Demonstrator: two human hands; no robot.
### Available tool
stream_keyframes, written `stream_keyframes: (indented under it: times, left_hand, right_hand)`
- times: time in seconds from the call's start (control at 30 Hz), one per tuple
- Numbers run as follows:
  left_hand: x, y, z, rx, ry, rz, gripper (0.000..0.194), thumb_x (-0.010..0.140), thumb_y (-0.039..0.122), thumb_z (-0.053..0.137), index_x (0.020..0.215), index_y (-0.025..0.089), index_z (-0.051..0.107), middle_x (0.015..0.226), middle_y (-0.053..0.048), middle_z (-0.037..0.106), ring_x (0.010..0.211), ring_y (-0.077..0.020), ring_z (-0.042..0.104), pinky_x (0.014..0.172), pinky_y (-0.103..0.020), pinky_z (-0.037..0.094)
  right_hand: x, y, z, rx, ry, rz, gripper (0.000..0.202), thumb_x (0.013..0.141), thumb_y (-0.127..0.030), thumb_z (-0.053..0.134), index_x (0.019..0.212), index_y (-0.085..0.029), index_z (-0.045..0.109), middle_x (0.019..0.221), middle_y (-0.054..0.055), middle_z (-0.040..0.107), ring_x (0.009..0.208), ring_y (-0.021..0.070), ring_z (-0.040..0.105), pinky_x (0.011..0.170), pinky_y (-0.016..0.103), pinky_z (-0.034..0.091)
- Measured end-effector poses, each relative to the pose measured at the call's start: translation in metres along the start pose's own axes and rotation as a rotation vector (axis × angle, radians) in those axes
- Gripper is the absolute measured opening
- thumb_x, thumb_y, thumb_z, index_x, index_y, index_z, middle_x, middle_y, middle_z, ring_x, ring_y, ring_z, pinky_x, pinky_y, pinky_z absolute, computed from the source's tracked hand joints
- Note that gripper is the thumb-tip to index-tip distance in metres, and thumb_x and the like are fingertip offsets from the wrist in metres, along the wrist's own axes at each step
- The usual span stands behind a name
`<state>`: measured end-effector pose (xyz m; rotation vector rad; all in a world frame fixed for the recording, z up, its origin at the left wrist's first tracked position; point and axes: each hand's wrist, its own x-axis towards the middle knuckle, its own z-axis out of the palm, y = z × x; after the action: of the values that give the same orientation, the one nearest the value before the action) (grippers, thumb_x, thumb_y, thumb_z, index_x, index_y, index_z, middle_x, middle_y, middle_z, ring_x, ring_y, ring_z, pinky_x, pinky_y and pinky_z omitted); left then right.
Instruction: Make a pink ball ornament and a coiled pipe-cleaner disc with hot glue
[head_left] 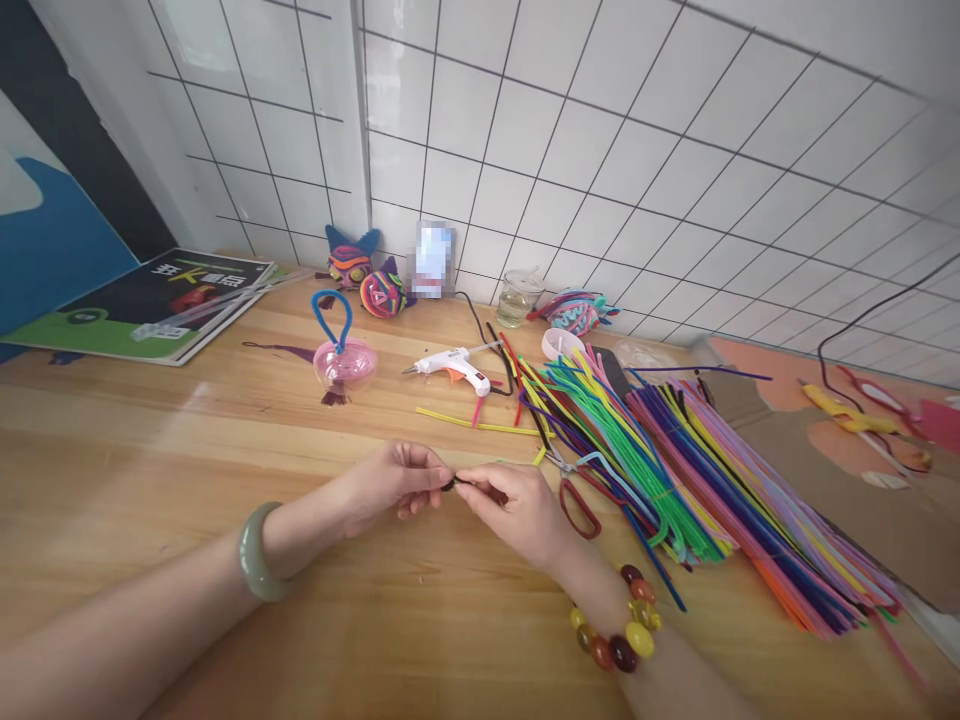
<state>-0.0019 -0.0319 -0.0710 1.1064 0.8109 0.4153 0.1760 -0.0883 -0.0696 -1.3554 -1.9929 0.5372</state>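
Between my fingertips is a short, dark curled piece of what looks like black pipe cleaner [452, 483]. My left hand [401, 482] pinches one end of it, and my right hand [517, 505] pinches the other. Both hands are held over the front middle of the wooden table. Most of the piece is hidden by fingers. Red-handled scissors [579, 508] lie just right of my right hand. Beyond the hands rests a white glue gun [454, 370], and left of it a pink clear ball [345, 362] carries a blue pipe-cleaner loop [331, 318].
Bundles of coloured pipe cleaners [660, 480] spread over the right side. Yarn-like fish figures [384, 290], a phone [433, 260] and a glass cup [519, 297] stand along the tiled wall. Magazines [150, 310] lie at the left; a yellow glue gun [847, 408] is far right.
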Motion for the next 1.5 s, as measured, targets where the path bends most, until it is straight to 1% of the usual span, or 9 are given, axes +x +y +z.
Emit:
stream_keyframes:
  times: [0.2, 0.47, 0.57, 0.7, 0.8, 0.97, 1.17, 1.33, 1.5]
  left_hand:
    - [0.001, -0.001, 0.006, -0.128, 0.104, 0.063, 0.021, 0.069, 0.032, 0.065, 0.061, 0.012, 0.061, 0.053, 0.001, 0.056, 0.039, -0.0035, 0.039, 0.036, -0.016, 0.025]
    - [-0.002, -0.005, 0.017, -0.277, 0.179, 0.087, 0.023, 0.07, 0.03, 0.064, 0.057, 0.011, 0.059, 0.05, 0.001, 0.054, 0.04, -0.0033, 0.038, 0.038, -0.017, 0.027]
    - [-0.003, -0.006, 0.021, -0.367, 0.19, 0.101, 0.022, 0.07, 0.027, 0.065, 0.057, 0.011, 0.058, 0.051, 0.001, 0.052, 0.042, -0.0034, 0.037, 0.039, -0.016, 0.025]
    - [-0.003, -0.008, 0.024, -0.416, 0.198, 0.093, 0.024, 0.071, 0.027, 0.065, 0.056, 0.011, 0.054, 0.05, 0.003, 0.047, 0.04, -0.0024, 0.032, 0.038, -0.017, 0.019]
    - [-0.004, -0.009, 0.026, -0.427, 0.183, 0.07, 0.025, 0.072, 0.029, 0.064, 0.057, 0.012, 0.052, 0.049, 0.004, 0.043, 0.039, -0.0021, 0.029, 0.038, -0.018, 0.016]
    - [-0.006, -0.009, 0.026, -0.421, 0.175, 0.002, 0.027, 0.072, 0.032, 0.063, 0.059, 0.013, 0.05, 0.047, 0.004, 0.042, 0.038, -0.0024, 0.026, 0.037, -0.018, 0.013]
    - [-0.007, -0.009, 0.022, -0.373, 0.1, -0.022, 0.033, 0.074, 0.039, 0.059, 0.057, 0.012, 0.05, 0.05, 0.002, 0.046, 0.039, -0.0043, 0.035, 0.036, -0.017, 0.02]
    - [-0.006, -0.004, 0.014, -0.35, 0.041, -0.067, 0.034, 0.077, 0.044, 0.053, 0.064, 0.013, 0.057, 0.056, 0.0, 0.053, 0.041, -0.0058, 0.042, 0.034, -0.017, 0.022]
    - [-0.004, 0.002, 0.003, -0.123, -0.081, -0.101, 0.028, 0.069, 0.037, 0.064, 0.06, 0.011, 0.06, 0.053, -0.001, 0.056, 0.038, -0.0042, 0.04, 0.033, -0.016, 0.022]
  right_hand:
    - [-0.003, -0.006, 0.006, -0.055, 0.097, 0.025, 0.019, 0.082, -0.021, 0.048, 0.087, -0.018, 0.066, 0.059, 0.001, 0.062, 0.05, 0.0113, 0.052, 0.053, 0.023, 0.04]
    - [-0.003, -0.007, 0.016, -0.105, 0.199, -0.08, 0.017, 0.083, -0.019, 0.048, 0.088, -0.018, 0.065, 0.075, 0.005, 0.069, 0.064, 0.0143, 0.062, 0.062, 0.024, 0.046]
    - [-0.004, -0.007, 0.018, -0.148, 0.237, -0.121, 0.016, 0.083, -0.018, 0.049, 0.09, -0.016, 0.064, 0.073, 0.004, 0.069, 0.063, 0.014, 0.062, 0.062, 0.024, 0.045]
    - [-0.004, -0.008, 0.016, -0.197, 0.235, -0.064, 0.014, 0.082, -0.023, 0.052, 0.088, -0.017, 0.064, 0.06, 0.001, 0.064, 0.054, 0.0124, 0.057, 0.056, 0.023, 0.041]
    - [-0.003, -0.008, 0.015, -0.216, 0.233, -0.035, 0.012, 0.081, -0.025, 0.054, 0.087, -0.018, 0.062, 0.059, 0.0, 0.061, 0.053, 0.0116, 0.055, 0.054, 0.022, 0.039]
    - [-0.002, -0.005, 0.015, -0.243, 0.25, -0.088, 0.009, 0.08, -0.022, 0.054, 0.084, -0.018, 0.06, 0.062, 0.0, 0.062, 0.056, 0.0116, 0.056, 0.057, 0.023, 0.039]
    - [-0.002, -0.003, 0.008, -0.237, 0.22, -0.123, 0.007, 0.078, -0.02, 0.054, 0.081, -0.018, 0.06, 0.059, 0.0, 0.06, 0.053, 0.0113, 0.053, 0.055, 0.023, 0.037]
    - [-0.001, 0.001, 0.003, -0.197, 0.121, -0.156, 0.008, 0.078, -0.021, 0.052, 0.082, -0.018, 0.059, 0.06, -0.001, 0.059, 0.053, 0.0105, 0.052, 0.054, 0.022, 0.037]
    - [-0.001, 0.005, 0.002, -0.187, 0.025, -0.213, 0.008, 0.079, -0.024, 0.053, 0.081, -0.019, 0.059, 0.061, -0.001, 0.06, 0.054, 0.0105, 0.053, 0.055, 0.023, 0.036]
